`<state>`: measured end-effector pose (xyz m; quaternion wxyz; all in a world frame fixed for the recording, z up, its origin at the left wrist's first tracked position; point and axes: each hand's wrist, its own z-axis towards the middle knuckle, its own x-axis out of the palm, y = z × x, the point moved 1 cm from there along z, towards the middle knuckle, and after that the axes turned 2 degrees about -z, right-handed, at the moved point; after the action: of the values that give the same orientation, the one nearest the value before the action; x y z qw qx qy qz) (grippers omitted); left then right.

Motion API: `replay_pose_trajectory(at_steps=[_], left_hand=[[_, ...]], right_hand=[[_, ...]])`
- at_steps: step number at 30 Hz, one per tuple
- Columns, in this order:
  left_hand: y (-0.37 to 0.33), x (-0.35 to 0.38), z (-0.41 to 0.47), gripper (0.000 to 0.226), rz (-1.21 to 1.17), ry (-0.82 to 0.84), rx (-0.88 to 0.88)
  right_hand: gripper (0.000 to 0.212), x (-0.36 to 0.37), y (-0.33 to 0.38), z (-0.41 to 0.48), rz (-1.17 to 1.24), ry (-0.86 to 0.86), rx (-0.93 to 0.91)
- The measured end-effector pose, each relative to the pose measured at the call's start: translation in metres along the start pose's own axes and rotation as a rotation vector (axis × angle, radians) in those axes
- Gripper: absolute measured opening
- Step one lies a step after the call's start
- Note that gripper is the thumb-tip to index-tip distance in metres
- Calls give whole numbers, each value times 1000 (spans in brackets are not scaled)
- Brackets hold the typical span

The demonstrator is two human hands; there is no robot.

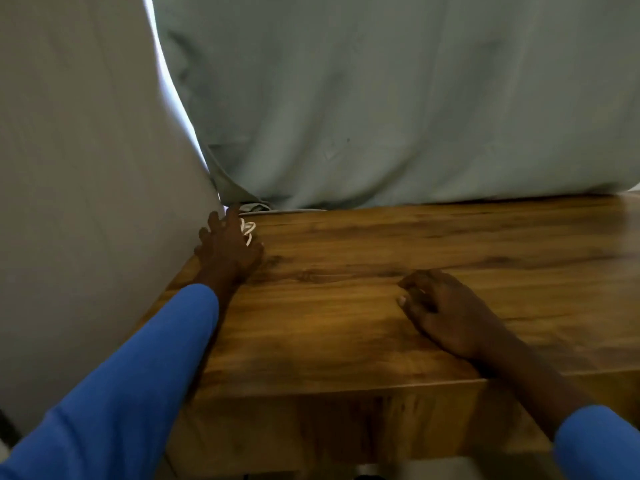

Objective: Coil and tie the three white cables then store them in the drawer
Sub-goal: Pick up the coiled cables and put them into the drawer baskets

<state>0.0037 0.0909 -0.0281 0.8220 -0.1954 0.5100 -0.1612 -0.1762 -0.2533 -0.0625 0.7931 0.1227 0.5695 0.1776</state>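
Observation:
A white cable (248, 231) lies in small loops at the far left corner of the wooden table (381, 265). My left hand (227, 245) reaches over it with fingers spread; it covers part of the cable, and whether it touches the cable is unclear. My right hand (440, 311) rests on the tabletop near the front edge, fingers loosely curled, holding nothing I can make out. Only one cable shows. The table's front panel (346, 424) lies below the edge; I cannot tell whether it is a drawer.
A pale green curtain (398, 109) hangs right behind the table's far edge. A grey-white wall or panel (86, 168) stands close along the table's left side. The picture is blurred.

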Motion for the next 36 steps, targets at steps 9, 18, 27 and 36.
replay_pose_trajectory(at_steps=[9,18,27,36], left_hand=[[-27,13,-14,14,-128,-142,242],[-198,13,-177,23,-765,240,714],[-383,52,-360,24,-1075,401,1166],[-554,110,-515,52,-952,715,1344]], right_hand=[[35,-1,1,-2,165,-55,93],[19,-72,-9,-70,1138,-244,313],[40,-212,-90,-259,1007,-604,632],[4,-317,-237,-409,635,-961,1024]])
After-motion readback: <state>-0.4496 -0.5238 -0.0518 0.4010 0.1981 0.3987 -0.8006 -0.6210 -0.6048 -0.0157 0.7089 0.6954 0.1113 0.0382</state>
